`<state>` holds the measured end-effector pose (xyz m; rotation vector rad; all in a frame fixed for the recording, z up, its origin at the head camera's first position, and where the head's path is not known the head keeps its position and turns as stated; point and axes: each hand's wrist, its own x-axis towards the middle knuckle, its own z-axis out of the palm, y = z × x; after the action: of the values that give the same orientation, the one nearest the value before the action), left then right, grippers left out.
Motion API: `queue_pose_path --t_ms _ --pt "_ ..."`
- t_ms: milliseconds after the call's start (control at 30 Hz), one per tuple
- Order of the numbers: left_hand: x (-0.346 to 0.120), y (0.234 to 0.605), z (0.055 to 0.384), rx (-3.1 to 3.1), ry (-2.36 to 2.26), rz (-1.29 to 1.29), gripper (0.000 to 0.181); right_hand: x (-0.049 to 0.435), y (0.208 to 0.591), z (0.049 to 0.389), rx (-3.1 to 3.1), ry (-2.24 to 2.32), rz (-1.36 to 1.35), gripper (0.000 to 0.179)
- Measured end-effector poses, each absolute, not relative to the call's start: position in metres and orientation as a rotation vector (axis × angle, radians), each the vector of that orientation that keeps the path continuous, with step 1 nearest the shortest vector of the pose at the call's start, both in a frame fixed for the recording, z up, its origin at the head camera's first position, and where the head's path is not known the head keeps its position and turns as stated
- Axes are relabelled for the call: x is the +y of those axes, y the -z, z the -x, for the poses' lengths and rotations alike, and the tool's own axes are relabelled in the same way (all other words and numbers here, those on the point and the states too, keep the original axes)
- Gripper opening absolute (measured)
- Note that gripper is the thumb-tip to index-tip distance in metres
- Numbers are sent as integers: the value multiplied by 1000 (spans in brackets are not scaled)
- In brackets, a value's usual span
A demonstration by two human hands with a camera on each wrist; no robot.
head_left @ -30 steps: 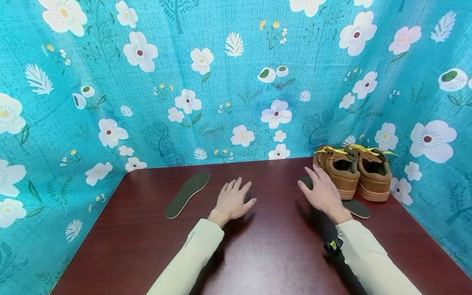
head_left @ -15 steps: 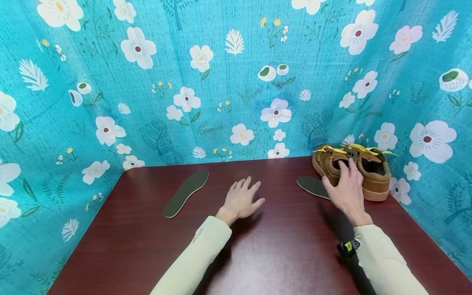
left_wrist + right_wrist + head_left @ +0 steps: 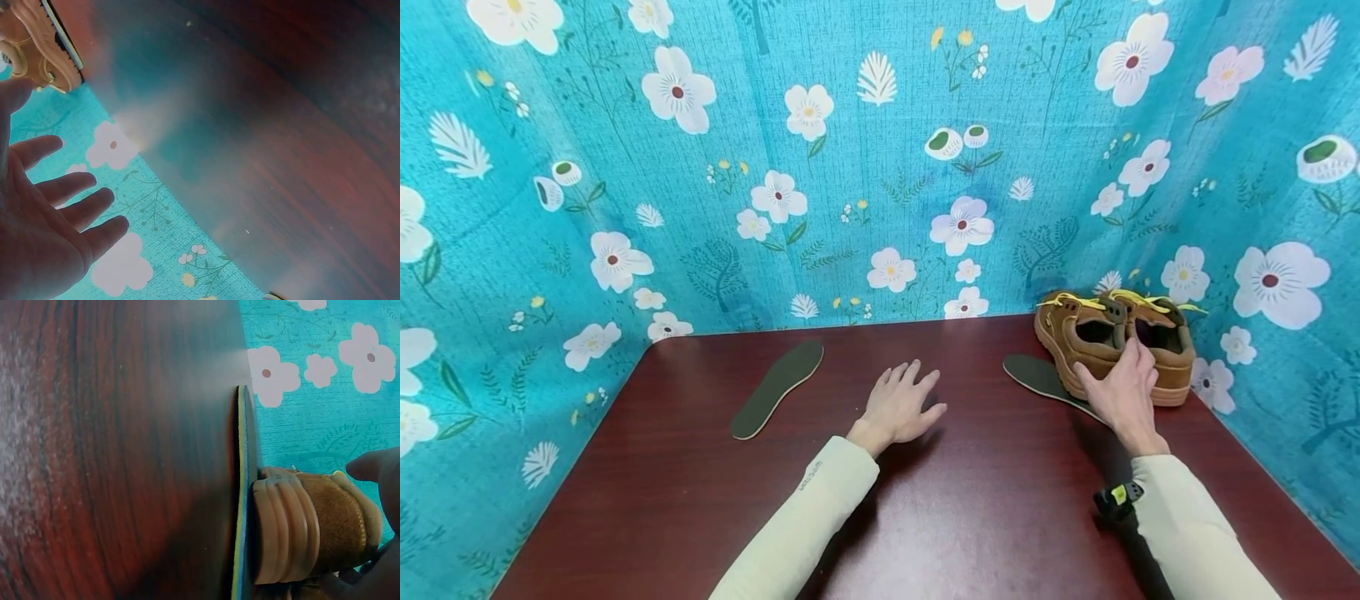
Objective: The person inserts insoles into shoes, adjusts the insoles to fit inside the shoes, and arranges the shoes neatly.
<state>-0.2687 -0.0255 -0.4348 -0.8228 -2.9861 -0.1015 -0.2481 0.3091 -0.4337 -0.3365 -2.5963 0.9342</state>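
Note:
My right hand (image 3: 1131,392) spans the heel of the left brown shoe (image 3: 1093,346), thumb on its left side and fingertips by the gap between the two shoes. In the right wrist view, background shows between the thumb (image 3: 365,467) and the shoe's heel (image 3: 325,528). Beneath that shoe lies a dark insole (image 3: 1037,375), partly hidden by it. The other brown shoe (image 3: 1172,367) stands alongside on the right; both have yellow laces. Over the middle of the table my left hand (image 3: 898,404) is spread, palm down and holding nothing.
A second dark insole (image 3: 778,390) lies on the left half of the dark red table (image 3: 647,450). A blue floral curtain (image 3: 850,167) hangs behind the table and along both sides. The shoes stand in the back right corner.
My right hand has moved right from above the insole to the left shoe's heel and come lower. My left hand has drifted slightly right.

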Motion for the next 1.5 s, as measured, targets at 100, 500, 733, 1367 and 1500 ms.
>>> queue_pose_path --t_ms 100,500,733,1367,1500 --pt "-25 434 268 -2992 84 828 59 312 436 251 -2637 -961 380 98" --pt "-28 434 268 -3006 63 823 57 327 439 258 -2736 -1199 483 112" --pt "-27 438 268 -3010 70 828 56 331 444 260 -2738 -1231 517 120" --pt "-33 436 274 -2976 45 823 55 332 449 264 -2623 -1189 581 107" --pt "-41 434 277 -2990 57 809 56 331 448 264 -2591 -1195 609 106"
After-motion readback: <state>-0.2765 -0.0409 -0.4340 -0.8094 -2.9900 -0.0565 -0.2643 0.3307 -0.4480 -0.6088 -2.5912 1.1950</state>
